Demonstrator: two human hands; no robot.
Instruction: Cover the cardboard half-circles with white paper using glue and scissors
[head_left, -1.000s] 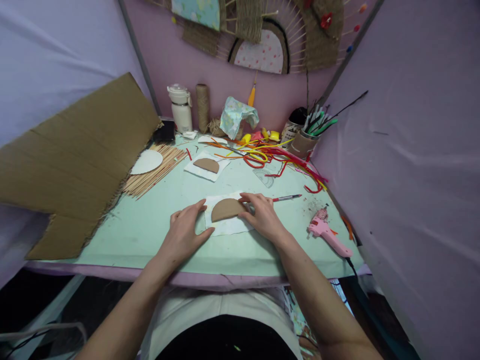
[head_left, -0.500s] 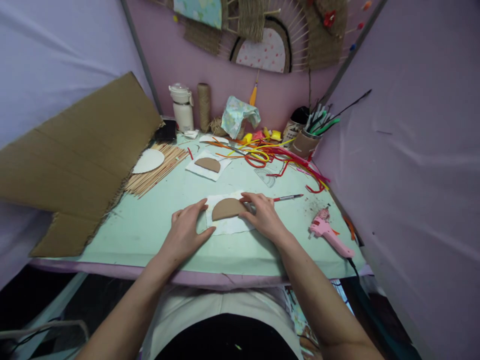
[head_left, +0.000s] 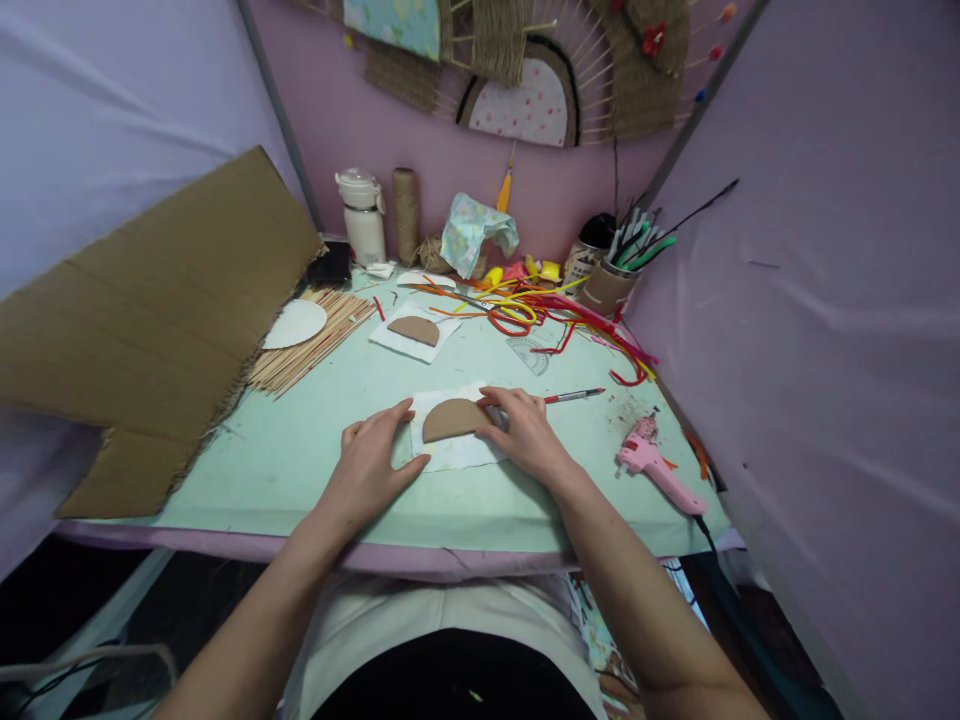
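A brown cardboard half-circle [head_left: 452, 420] lies flat on a piece of white patterned fabric [head_left: 450, 459] near the middle of the table. At the fabric's left edge, my left hand [head_left: 375, 447] rests with thumb and fingers apart. My right hand [head_left: 527, 428] is over the other side, its thumb and fingers spread around the right end of the half-circle, which they partly hide. A red and silver pen [head_left: 576, 396] sticks out from behind the right hand. Farther back, a second cardboard half-circle [head_left: 415, 330] sits on another white fabric piece [head_left: 382, 343].
A large cardboard sheet [head_left: 150, 310] leans at left beside wooden sticks [head_left: 319, 345]. Scissors [head_left: 510, 318] lie among coloured pipe cleaners [head_left: 555, 305] at the back. At right are a pink glue gun [head_left: 660, 465] and a can of tools [head_left: 609, 285]. A white bottle [head_left: 364, 220] stands behind.
Both hands and the half-circle keep their places on the fabric. Only the camera view has shifted very slightly.
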